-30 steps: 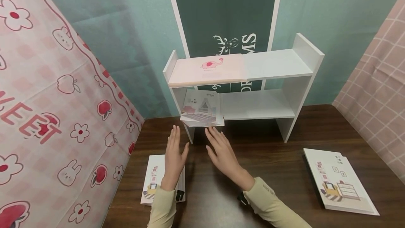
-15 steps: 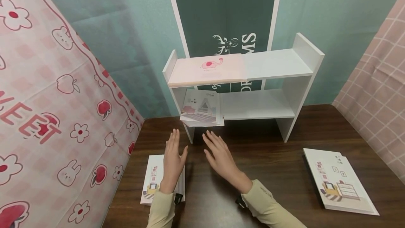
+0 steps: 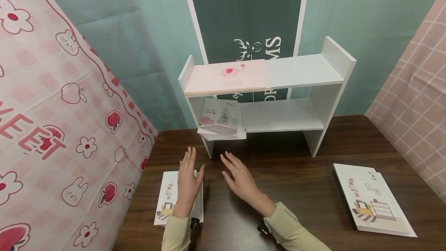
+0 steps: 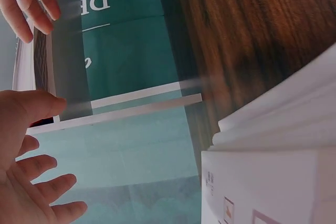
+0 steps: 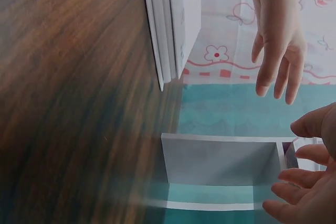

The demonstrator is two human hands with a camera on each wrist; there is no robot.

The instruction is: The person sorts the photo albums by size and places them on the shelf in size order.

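Observation:
My left hand (image 3: pixel 187 187) hovers above the left stack of white booklets (image 3: pixel 165 200), its fingers straight and holding nothing. To its right, my right hand (image 3: pixel 244 181) is over the bare wood, fingers extended and also holding nothing. A few booklets (image 3: pixel 221 117) lie in a slightly uneven pile at the left end of the white shelf's (image 3: pixel 283 115) lower board, jutting a little past its front edge. Both hands are apart from that pile, on the near side of it. In the left wrist view, spread fingers (image 4: pixel 55 187) show beside the other hand's fingertips.
A pink elephant-print pad (image 3: pixel 226 76) covers the left part of the shelf's top board. Another booklet stack (image 3: pixel 376 200) lies on the right of the brown table (image 3: pixel 296 220). Patterned cloths hang at both sides, with a green curtain (image 3: pixel 150 49) behind.
Both hands have drawn back a little from the shelf toward the near edge. The booklets on the shelf and the two stacks on the table stay where they were.

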